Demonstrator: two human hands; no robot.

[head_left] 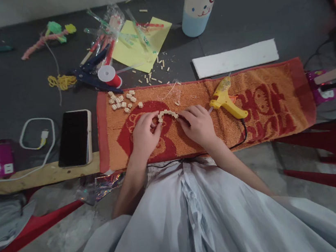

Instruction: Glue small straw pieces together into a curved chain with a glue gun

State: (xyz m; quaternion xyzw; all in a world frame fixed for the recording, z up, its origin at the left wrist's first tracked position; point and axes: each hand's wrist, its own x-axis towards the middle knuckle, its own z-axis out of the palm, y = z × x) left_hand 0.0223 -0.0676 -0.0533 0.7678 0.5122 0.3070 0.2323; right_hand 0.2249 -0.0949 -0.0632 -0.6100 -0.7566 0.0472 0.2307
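Between my hands is a curved chain of small pale wooden pieces (167, 112), arched over the orange towel (195, 97). My left hand (146, 131) pinches its left end with thumb and fingers. At the right end, my right hand (197, 124) holds the chain between fingertips and thumb. A yellow glue gun (226, 99) lies on the towel to the right of my right hand, its cord running toward the front edge. A loose group of small pale wooden clusters (121, 100) rests on the towel's upper left.
Behind the towel lie a white foam strip (236, 58), a thread spool (109, 76), dark blue pliers (91, 72) and yellow paper (155, 26) under straws. A tall bottle (195, 17) stands at the back. A phone (74, 138) and white cable (35, 118) lie left.
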